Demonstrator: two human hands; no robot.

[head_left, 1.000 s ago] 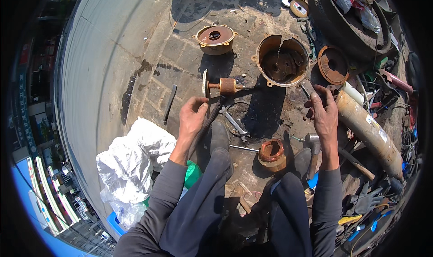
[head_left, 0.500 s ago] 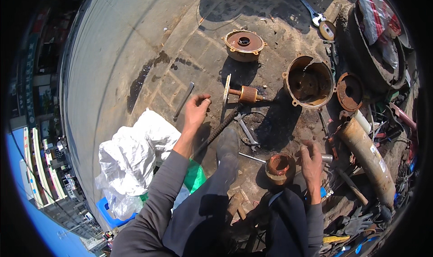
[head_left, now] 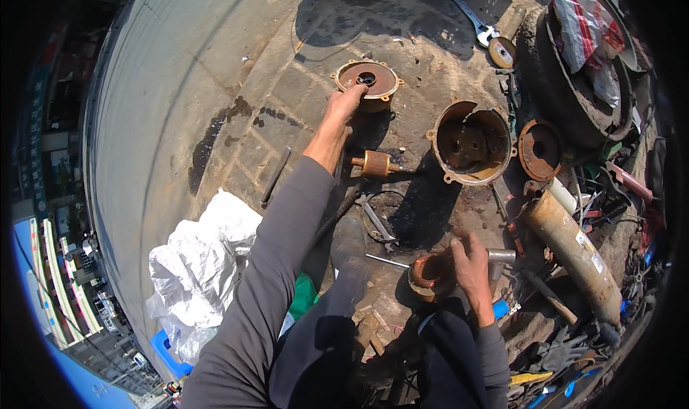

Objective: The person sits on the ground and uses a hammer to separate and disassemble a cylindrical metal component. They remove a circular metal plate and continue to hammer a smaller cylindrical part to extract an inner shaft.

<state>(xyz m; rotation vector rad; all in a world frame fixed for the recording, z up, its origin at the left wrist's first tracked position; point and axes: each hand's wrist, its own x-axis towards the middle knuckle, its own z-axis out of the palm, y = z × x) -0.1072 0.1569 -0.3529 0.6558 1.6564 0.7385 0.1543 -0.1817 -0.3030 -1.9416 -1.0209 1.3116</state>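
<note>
My left hand (head_left: 344, 111) reaches out over the ground to a rusty round motor end housing (head_left: 380, 86) with a dark centre hole. Its thumb lies on the housing's top face and the other fingers are hidden at the near side, closed on the edge. Beside my left forearm lies a rusty rotor (head_left: 376, 164) on its shaft. My right hand (head_left: 470, 264), fingers loosely bent and apart, hovers at the right rim of a small rusty metal cylinder (head_left: 425, 283) and appears to hold nothing. A hammer (head_left: 500, 255) lies just right of it.
A large open rusty housing (head_left: 459, 166) and a flat rusty ring (head_left: 535, 150) stand ahead on the right. Nearby are a spanner (head_left: 378, 221), a long rusty pipe (head_left: 570, 247), an adjustable wrench (head_left: 470, 14) and a grinding disc (head_left: 502, 52). White sacking (head_left: 194, 251) lies left.
My left hand has moved forward to the round end housing and taken its edge. My right hand has shifted left to the small cylinder's rim. The view has turned slightly.
</note>
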